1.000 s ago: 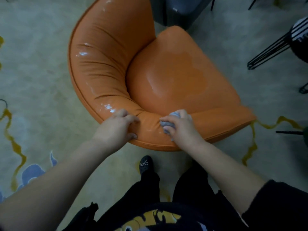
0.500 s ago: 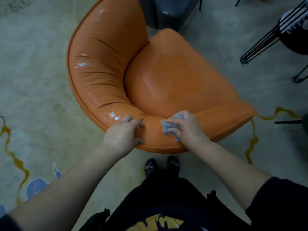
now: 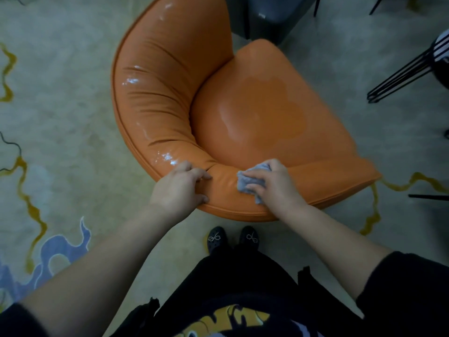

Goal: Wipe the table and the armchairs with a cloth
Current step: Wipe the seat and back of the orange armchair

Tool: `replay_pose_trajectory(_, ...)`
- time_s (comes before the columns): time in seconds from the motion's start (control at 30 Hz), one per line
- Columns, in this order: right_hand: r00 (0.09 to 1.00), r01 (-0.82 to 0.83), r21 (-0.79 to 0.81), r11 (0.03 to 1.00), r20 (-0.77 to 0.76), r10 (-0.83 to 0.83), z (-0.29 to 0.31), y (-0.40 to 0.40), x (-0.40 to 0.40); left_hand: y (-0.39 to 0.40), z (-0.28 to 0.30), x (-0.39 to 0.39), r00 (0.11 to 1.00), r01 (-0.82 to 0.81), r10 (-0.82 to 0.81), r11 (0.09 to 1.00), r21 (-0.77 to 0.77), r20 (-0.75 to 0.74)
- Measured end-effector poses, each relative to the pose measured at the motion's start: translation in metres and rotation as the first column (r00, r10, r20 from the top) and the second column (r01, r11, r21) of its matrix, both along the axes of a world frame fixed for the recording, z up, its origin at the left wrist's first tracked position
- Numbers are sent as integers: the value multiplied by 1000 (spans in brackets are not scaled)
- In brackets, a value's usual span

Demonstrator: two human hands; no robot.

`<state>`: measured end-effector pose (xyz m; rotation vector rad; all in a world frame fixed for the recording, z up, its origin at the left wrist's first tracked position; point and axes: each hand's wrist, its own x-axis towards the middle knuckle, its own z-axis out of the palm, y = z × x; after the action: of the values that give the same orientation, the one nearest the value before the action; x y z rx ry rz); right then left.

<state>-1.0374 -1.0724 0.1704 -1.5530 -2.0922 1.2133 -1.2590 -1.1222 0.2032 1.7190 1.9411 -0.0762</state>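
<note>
An orange leather armchair [image 3: 262, 110] with a curved backrest stands in front of me, seen from above. Wet shiny streaks show on its backrest and seat. My right hand [image 3: 279, 188] grips a bunched grey cloth [image 3: 245, 182] and presses it on the near top edge of the backrest. My left hand [image 3: 178, 190] grips the same padded edge a little to the left, fingers over the top and thumb on the outer side. The two hands are about a hand's width apart.
A patterned carpet [image 3: 60, 142] with yellow and blue swirls covers the floor. A black wire-legged chair [image 3: 401, 76] stands at the right. A dark grey piece of furniture [image 3: 269, 15] sits beyond the armchair. My black shoes [image 3: 233, 239] are just below the armchair.
My right hand has slid the cloth slightly along the backrest edge, and more of the cloth shows at its left. My feet came together. The left hand keeps its grip.
</note>
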Motion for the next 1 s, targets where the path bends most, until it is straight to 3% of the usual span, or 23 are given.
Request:
replay_pose_trajectory(0.27,987,-111,41,993,-115,115,1,-9,-37,-1,0,2,1000,-25,25,1000,5,-4)
replay_pose_trajectory(0.47,997,72,-64,995,-1,-72,-5,21,-1,0,0,4,998,-54,54,999,0,12)
replay_pose_trajectory(0.6,997,-19,-65,998,-81,13,-6,6,-37,-3,0,5,1000,-24,24,999,34,-2)
replay_pose_trajectory(0.73,992,-65,-57,996,-115,58,-6,6,-43,-4,4,-1,999,-22,19,995,100,36)
replay_pose_trajectory(0.9,997,57,-87,995,65,-52,-10,22,-21,11,6,-19,986,-85,41,958,273,162)
replay_pose_trajectory(1.0,999,46,-116,992,-12,-48,-3,11,-41,30,6,-41,986,-99,43,929,356,161)
